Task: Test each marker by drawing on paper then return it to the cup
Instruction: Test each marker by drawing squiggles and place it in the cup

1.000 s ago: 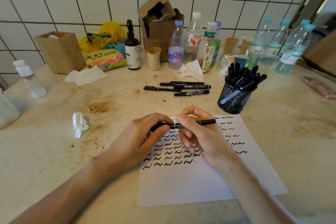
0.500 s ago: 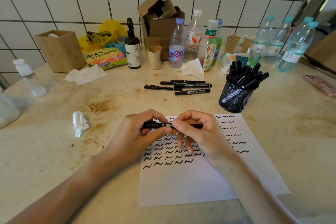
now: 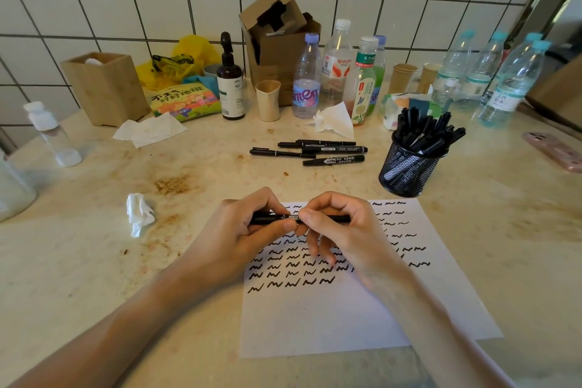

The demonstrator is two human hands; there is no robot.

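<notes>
**Both hands on one marker, level above the sheet**

Your left hand [image 3: 248,230] curls round the left end of the black marker [image 3: 327,219], thumb along its front, and its fingers hide that end, so you cannot tell whether a cap or a tip sits there. The print on the barrel is too small to read. The marker's long axis runs left to right, about level, from your left palm across to your right hand [image 3: 346,230], with its right end poking out just past your right knuckles. Your right hand pinches the barrel between thumb and forefinger, touching your left thumb, and its other fingers hang loosely curled below. Both hands hover over the upper left of the paper [image 3: 346,318], whose rows of black squiggles are partly covered by your fingers and wrist.

Beyond your hands, four loose markers [image 3: 310,151] lie on the counter [image 3: 94,261], also lengthwise left to right. To the right of and beyond your right hand stands the black mesh cup [image 3: 409,170], full of markers, just off the paper's top right corner.
</notes>
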